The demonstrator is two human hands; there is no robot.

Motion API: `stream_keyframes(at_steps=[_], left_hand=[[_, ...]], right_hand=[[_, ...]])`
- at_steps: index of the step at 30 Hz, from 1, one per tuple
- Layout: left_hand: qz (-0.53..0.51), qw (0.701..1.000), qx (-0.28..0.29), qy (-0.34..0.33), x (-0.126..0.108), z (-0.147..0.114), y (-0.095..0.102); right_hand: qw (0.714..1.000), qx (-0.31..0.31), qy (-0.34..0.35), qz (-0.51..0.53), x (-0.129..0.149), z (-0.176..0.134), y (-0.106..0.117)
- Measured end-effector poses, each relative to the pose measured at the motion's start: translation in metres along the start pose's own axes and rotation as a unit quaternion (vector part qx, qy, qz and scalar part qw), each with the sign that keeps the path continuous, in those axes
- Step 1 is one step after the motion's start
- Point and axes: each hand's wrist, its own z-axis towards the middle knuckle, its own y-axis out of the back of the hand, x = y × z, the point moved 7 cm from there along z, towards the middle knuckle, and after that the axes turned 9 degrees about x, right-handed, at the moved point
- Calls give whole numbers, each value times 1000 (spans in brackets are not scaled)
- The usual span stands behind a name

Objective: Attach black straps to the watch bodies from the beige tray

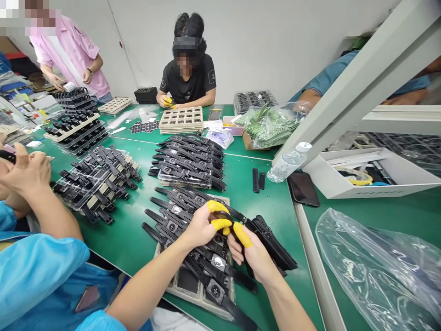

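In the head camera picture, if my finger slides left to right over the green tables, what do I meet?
Near left pile of watches, camera wearer's left hand, wearer's right hand, clear bottle, white box.

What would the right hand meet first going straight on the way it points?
Probably the left hand, at its yellow-covered fingertips, or the black piece between them; exact depth is unclear.

Watches on tray, bottle right, beside phone
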Motion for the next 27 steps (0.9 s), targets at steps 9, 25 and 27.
stream_keyframes(at_steps=[9, 25, 27], left_hand=[[-173, 963, -175, 114, 22, 3, 32], [304, 937, 130, -111, 11, -2, -14], [307, 937, 115, -117, 10, -3, -13]], right_hand=[[996, -55, -4, -69, 13, 1, 17], [997, 9, 4, 81, 9, 13, -4], [994, 4, 15, 111, 10, 14, -3]])
